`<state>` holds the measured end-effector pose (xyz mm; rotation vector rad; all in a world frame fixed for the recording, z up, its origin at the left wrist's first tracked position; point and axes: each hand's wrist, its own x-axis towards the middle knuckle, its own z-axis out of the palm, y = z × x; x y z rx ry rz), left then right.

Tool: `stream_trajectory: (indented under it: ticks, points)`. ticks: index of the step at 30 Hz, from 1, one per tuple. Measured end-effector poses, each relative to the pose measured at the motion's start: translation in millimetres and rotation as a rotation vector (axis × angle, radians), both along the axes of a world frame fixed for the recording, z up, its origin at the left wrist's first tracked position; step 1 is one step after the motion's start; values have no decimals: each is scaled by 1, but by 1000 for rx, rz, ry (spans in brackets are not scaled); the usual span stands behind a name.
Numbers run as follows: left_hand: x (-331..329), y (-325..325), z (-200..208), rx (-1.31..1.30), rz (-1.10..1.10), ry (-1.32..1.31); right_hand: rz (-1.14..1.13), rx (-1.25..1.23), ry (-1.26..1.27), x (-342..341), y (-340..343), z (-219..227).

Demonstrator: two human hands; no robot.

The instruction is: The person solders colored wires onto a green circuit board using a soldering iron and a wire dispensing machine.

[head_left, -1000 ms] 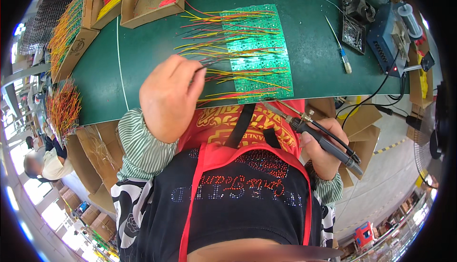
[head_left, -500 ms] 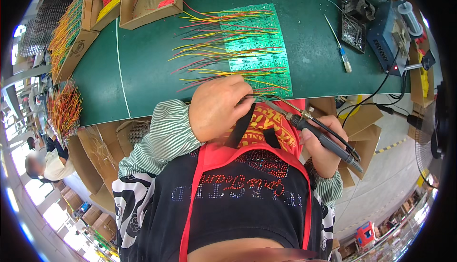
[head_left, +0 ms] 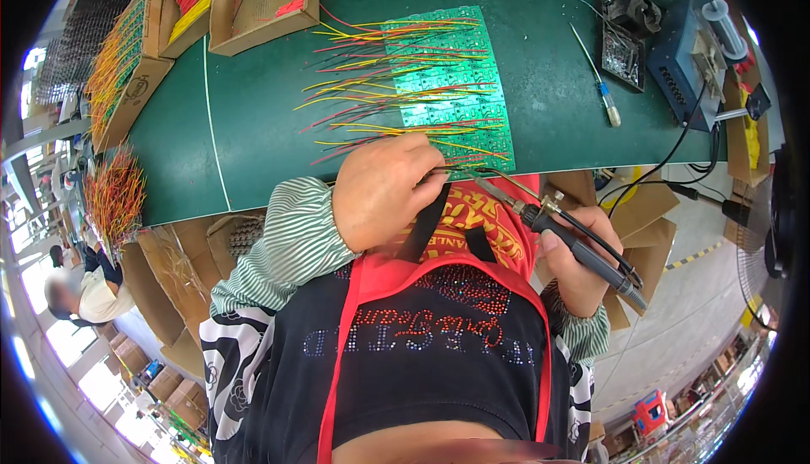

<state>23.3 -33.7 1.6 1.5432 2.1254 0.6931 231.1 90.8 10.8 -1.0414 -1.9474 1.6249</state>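
My right hand is wrapped round a soldering iron with a dark grey handle and a thin curved tube along it. The iron points up and left, its tip at the near edge of a green circuit board panel. My left hand lies at the panel's near left corner, thumb and forefinger pinched on what looks like a thin dark wire; the fingertips partly hide it. Rows of red, yellow and black wires lie across the panel and stick out past its left side.
Cardboard trays of wires stand at the far left, beside a box of wired boards and a wire bundle. At the right are a blue-handled brush, a dark metal tray and a blue soldering unit with cables.
The view has shifted very slightly. The soldering iron and my right hand have moved a touch to the right and down; my left hand stays in its pinch by the panel.
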Motion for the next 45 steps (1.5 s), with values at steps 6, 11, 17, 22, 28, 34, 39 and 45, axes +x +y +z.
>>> stream_trajectory:
  ticks: [6,11,17,22,28,34,39,45]
  points:
    - [-5,-4,9,39,27,34,-15,-36,-4,6,1,-1]
    - [-22,-5,39,88,240,398,-68,-86,28,10,2,-4]
    - [5,11,13,102,-28,99,-104,-53,-20,12,5,-1]
    - [7,18,-2,66,-49,-6,-111,-47,-10,12,6,-5]
    - [6,19,-4,54,-47,-30,-93,-75,4,7,7,-5]
    - [6,20,-3,35,-43,-22,-36,-57,-34,8,9,-3]
    - [7,20,-4,37,-45,-22,-76,-59,19,10,8,-6]
    - [6,19,-1,34,-50,-30,-127,-64,25,15,11,-4]
